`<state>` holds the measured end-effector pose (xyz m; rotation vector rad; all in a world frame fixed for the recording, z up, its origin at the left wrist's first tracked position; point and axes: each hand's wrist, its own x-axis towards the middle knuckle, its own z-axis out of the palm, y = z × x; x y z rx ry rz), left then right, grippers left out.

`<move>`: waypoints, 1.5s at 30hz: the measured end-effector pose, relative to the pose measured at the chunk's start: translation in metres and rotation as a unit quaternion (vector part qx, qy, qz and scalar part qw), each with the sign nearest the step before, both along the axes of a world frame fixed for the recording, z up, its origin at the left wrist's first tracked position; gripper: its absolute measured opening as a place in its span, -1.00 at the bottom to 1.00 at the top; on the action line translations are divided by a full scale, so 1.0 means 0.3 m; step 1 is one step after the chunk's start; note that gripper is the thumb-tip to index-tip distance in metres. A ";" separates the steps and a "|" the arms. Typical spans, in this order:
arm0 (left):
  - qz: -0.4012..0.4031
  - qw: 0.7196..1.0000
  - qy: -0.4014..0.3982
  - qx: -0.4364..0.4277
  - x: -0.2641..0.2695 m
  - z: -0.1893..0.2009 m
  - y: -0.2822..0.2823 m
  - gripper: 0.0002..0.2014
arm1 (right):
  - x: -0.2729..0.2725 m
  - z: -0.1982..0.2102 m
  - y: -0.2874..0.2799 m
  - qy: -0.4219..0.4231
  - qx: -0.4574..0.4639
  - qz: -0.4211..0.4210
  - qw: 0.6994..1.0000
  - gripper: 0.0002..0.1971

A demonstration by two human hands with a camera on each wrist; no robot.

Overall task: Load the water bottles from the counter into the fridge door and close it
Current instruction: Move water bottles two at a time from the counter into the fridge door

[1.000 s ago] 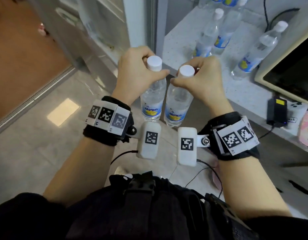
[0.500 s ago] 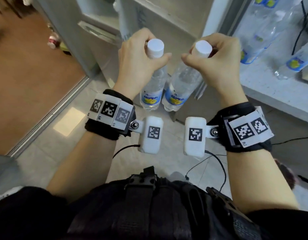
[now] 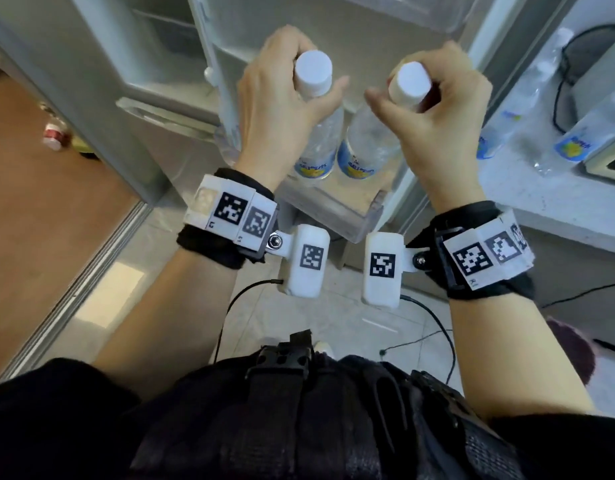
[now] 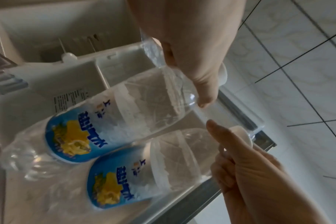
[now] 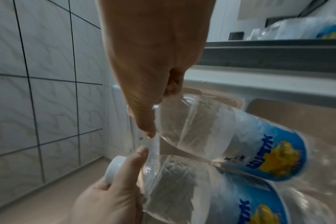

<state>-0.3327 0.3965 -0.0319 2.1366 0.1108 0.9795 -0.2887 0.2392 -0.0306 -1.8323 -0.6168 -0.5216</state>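
Two clear water bottles with white caps and blue-yellow labels hang side by side. My left hand (image 3: 309,95) grips the left bottle (image 3: 318,147) round its neck, and my right hand (image 3: 413,102) grips the right bottle (image 3: 365,147) the same way. Both lower ends are inside or just above the clear door shelf (image 3: 337,216) of the open fridge door; I cannot tell whether they rest on its floor. In the left wrist view the left hand (image 4: 194,72) holds the upper bottle (image 4: 115,115). The right wrist view shows the right hand (image 5: 153,109) on the upper bottle (image 5: 230,136).
More bottles (image 3: 507,126) (image 3: 590,133) stand on the white counter (image 3: 548,202) at the right, beside a black cable (image 3: 562,91). The fridge body (image 3: 143,64) with its drawers is at the left. A blurred clear shape (image 3: 226,136) sits at the door shelf's left end.
Both hands have carried their bottles left, away from the counter and to the fridge door, and lowered them to the clear door shelf. The grips are unchanged.
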 end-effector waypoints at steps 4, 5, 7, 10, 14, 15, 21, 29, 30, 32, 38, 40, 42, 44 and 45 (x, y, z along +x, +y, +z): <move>-0.044 0.999 0.003 0.010 0.075 -0.055 0.036 -0.62 | 0.015 -0.057 0.045 0.009 -0.010 -0.038 0.999 -0.66; -0.060 0.998 0.007 0.010 0.092 -0.071 0.043 -0.63 | 0.014 -0.073 0.057 0.017 -0.015 -0.052 0.998 -0.65; -0.098 0.995 0.027 0.009 0.124 -0.102 0.063 -0.64 | 0.013 -0.110 0.077 0.030 -0.024 -0.081 0.996 -0.63; -0.156 0.985 0.068 0.025 0.154 -0.166 0.094 -0.63 | 0.003 -0.183 0.100 0.050 -0.040 -0.128 0.990 -0.62; -0.232 0.966 0.101 0.051 0.166 -0.247 0.112 -0.65 | -0.023 -0.263 0.123 0.070 -0.023 -0.175 0.982 -0.66; -0.241 0.963 0.107 0.062 0.168 -0.262 0.114 -0.65 | -0.031 -0.280 0.128 0.074 -0.022 -0.187 0.979 -0.66; -0.288 0.942 0.130 0.112 0.166 -0.329 0.132 -0.64 | -0.078 -0.363 0.151 0.100 -0.009 -0.256 0.961 -0.71; -0.307 0.933 0.151 0.115 0.161 -0.306 0.140 -0.69 | -0.106 -0.348 0.160 0.169 0.002 -0.301 0.939 -0.78; -0.302 0.933 0.154 0.118 0.158 -0.305 0.141 -0.68 | -0.112 -0.343 0.160 0.178 0.008 -0.300 0.937 -0.76; -0.291 0.936 0.157 0.124 0.146 -0.304 0.141 -0.65 | -0.123 -0.332 0.159 0.185 0.010 -0.303 0.935 -0.74; -0.283 0.949 0.089 0.110 0.120 -0.269 0.108 -0.62 | -0.149 -0.302 0.122 0.179 0.013 -0.316 0.932 -0.76; -0.295 0.949 0.057 0.093 0.120 -0.243 0.078 -0.66 | -0.154 -0.294 0.097 0.178 0.011 -0.318 0.931 -0.78; -0.309 0.947 0.028 0.082 0.121 -0.212 0.034 -0.70 | -0.156 -0.277 0.065 0.177 0.003 -0.312 0.933 -0.80; -0.324 0.943 0.004 0.083 0.117 -0.181 -0.024 -0.74 | -0.155 -0.255 0.023 0.183 -0.009 -0.294 0.938 -0.82; -0.330 0.940 -0.006 0.084 0.113 -0.167 -0.059 -0.76 | -0.154 -0.244 -0.003 0.188 -0.017 -0.283 0.940 -0.82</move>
